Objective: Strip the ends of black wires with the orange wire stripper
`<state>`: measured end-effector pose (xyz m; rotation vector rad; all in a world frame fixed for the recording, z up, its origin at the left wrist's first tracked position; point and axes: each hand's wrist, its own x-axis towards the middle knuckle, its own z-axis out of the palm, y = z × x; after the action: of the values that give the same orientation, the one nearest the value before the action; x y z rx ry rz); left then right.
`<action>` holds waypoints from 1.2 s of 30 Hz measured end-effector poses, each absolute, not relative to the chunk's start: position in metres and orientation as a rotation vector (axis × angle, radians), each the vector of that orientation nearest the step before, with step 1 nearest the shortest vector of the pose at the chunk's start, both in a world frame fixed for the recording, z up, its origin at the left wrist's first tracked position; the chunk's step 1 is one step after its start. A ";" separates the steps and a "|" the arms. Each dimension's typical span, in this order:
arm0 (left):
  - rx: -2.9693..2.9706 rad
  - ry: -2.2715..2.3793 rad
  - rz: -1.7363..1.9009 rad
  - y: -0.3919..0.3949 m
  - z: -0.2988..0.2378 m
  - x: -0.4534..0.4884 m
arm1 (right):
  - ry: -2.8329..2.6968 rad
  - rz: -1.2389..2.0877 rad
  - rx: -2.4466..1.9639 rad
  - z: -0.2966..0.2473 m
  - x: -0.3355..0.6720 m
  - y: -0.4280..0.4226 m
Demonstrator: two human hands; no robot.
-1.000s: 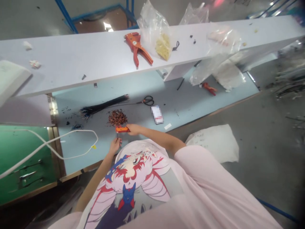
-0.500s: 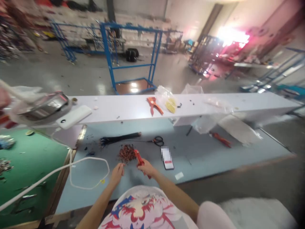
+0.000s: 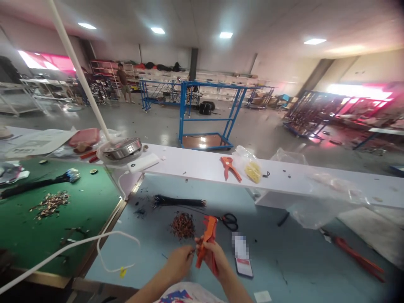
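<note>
My right hand is wrapped round the handles of an orange wire stripper, its head pointing away from me. My left hand is close beside it on the left, fingers pinched together near the tool; what they hold, if anything, is too small to make out. Just beyond the hands lies a pile of small brown and dark cut bits. Behind the pile rests a bundle of black wires. Black-handled scissors lie to the right of the stripper, with a phone nearer to me.
A white raised shelf runs across the back, bearing another orange wire stripper and a bag of yellow pieces. A white cable loops at left. Red-handled pliers lie at right. A person stands far off.
My view has tilted up and turned left. My hands have come closer together, and the wire stripper now points more straight ahead, still in my right hand.
</note>
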<state>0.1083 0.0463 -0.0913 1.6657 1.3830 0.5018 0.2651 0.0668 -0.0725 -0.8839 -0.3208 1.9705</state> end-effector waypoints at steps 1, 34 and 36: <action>1.623 1.383 0.562 0.047 -0.090 0.110 | -0.320 1.981 -0.873 -0.068 0.265 0.066; 1.281 1.500 1.158 0.036 -0.007 0.080 | -0.691 2.271 -0.897 -0.007 0.275 0.018; 1.281 1.490 1.186 0.034 -0.004 0.080 | -0.659 2.307 -0.868 -0.005 0.276 0.018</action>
<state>0.0798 0.0344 -0.0038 1.2808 1.4901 1.1855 0.2757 0.0183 -0.0046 -0.8683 -0.6589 2.3069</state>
